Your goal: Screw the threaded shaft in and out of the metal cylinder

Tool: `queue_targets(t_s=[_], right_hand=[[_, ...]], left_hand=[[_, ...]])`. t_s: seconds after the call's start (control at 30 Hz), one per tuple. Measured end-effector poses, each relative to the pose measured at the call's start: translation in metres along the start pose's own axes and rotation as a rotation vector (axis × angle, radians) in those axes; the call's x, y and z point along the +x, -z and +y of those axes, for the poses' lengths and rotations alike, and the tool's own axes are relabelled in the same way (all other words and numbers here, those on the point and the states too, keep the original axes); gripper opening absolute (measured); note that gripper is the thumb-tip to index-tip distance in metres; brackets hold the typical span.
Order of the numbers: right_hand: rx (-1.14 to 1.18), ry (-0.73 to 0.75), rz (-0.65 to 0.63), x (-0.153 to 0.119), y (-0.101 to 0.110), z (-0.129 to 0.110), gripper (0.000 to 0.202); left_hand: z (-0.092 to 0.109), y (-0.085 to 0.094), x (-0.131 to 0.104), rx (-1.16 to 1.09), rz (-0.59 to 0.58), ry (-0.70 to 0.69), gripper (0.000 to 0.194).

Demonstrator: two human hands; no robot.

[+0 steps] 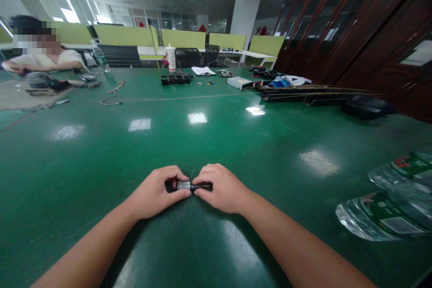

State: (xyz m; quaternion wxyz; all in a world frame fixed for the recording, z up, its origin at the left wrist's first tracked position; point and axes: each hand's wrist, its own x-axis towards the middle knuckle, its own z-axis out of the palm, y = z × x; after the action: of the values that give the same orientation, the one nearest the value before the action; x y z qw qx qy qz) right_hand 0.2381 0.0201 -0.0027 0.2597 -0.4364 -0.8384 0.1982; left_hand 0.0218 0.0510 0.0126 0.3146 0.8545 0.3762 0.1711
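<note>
Both forearms stretch across the green table (216,99), meeting near its front edge. Left hand (157,193) pinches the silver end of a small cylindrical tool (194,186); right hand (221,188) grips its black end, resting on the tabletop.

I sit at a broad green table (216,112) whose glossy top mirrors the ceiling lights (197,118); on my right a dark wooden cabinet with glass doors (340,31) runs along the wall; a white pillar (245,11) stands ahead; beyond the table are yellow-green partitions (184,38) and black office chairs (187,57); bright windows (69,9) glare at the far left; overhead the ceiling is grey and panelled.
</note>
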Motion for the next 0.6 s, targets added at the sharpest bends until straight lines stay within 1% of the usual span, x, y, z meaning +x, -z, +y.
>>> queue_targets(t_s=[0.6], right_hand=[[-0.033, 0.057, -0.019, -0.0021, 0.0078, 0.0051, 0.014]], left_hand=[[0.0019, 0.001, 0.0001, -0.003, 0.006, 0.002, 0.019]])
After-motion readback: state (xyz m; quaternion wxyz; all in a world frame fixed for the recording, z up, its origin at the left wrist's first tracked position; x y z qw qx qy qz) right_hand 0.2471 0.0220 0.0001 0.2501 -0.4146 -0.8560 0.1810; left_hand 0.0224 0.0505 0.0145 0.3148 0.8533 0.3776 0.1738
